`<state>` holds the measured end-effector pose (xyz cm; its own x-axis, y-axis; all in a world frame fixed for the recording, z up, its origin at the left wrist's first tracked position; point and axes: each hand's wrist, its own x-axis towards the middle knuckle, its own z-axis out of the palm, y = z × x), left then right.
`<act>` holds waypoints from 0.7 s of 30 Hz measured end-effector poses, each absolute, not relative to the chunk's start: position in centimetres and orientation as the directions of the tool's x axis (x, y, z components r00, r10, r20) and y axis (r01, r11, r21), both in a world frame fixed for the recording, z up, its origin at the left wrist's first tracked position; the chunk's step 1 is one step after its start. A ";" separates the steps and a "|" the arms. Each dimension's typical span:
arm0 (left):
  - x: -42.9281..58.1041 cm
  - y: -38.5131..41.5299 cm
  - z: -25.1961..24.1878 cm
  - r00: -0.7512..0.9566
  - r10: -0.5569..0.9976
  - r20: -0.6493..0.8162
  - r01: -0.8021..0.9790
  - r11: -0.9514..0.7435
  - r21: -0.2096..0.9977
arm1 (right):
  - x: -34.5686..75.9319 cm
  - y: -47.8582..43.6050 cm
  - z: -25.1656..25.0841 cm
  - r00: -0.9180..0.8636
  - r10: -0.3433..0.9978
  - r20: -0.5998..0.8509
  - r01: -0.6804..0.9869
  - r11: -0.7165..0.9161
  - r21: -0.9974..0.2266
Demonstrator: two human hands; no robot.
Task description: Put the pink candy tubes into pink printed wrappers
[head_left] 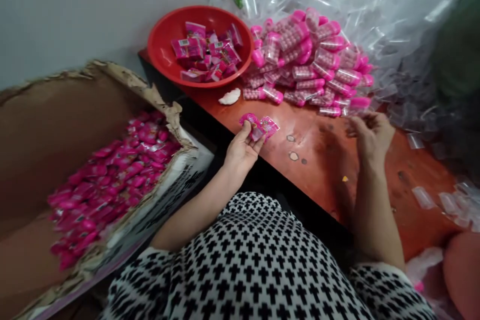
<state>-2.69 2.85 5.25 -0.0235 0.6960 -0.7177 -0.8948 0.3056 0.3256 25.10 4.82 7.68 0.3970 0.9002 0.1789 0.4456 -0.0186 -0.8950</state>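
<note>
My left hand (242, 150) is closed at the table's front edge, with small pink printed packets (267, 129) pinched between thumb and fingers. A rounder pink piece shows at the thumb tip, too small to make out fully. Over the table on the right is my right hand (373, 135), its fingers curled and blurred. It is nearest to the pile of clear tubes with pink caps (296, 72), filled with small pink balls. Whether it touches a tube or holds anything is hidden.
A red bowl (159, 55) of pink packets stands at the back left. The torn cardboard box (176, 160) on the left holds many pink wrapped pieces. Empty clear tubes (423, 197) lie at the right of the orange table (311, 160), and a white scrap (229, 97) near the bowl.
</note>
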 end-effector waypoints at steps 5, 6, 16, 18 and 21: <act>-2.7 2.7 5.0 -0.034 0.725 -0.688 -0.898 0.279 0.339 | 13.3 -2.3 7.1 0.038 0.994 -0.106 0.081 -0.108 -0.991; -2.6 2.7 5.0 -0.031 0.735 -0.678 -0.897 0.279 0.344 | 11.8 -3.0 6.8 0.010 0.993 -0.119 0.081 -0.119 -0.990; -2.3 2.0 5.0 0.028 0.778 -0.628 -0.906 0.286 0.313 | 9.6 -3.6 4.7 0.003 0.998 -0.071 0.128 -0.070 -0.989; -2.4 2.1 5.0 0.051 0.761 -0.646 -0.909 0.304 0.286 | 9.5 -3.8 4.7 0.004 0.998 -0.066 0.104 -0.066 -0.992; -2.4 2.2 5.1 0.053 0.763 -0.644 -0.911 0.301 0.282 | 9.5 -3.9 4.6 0.051 0.997 -0.064 0.106 -0.070 -0.992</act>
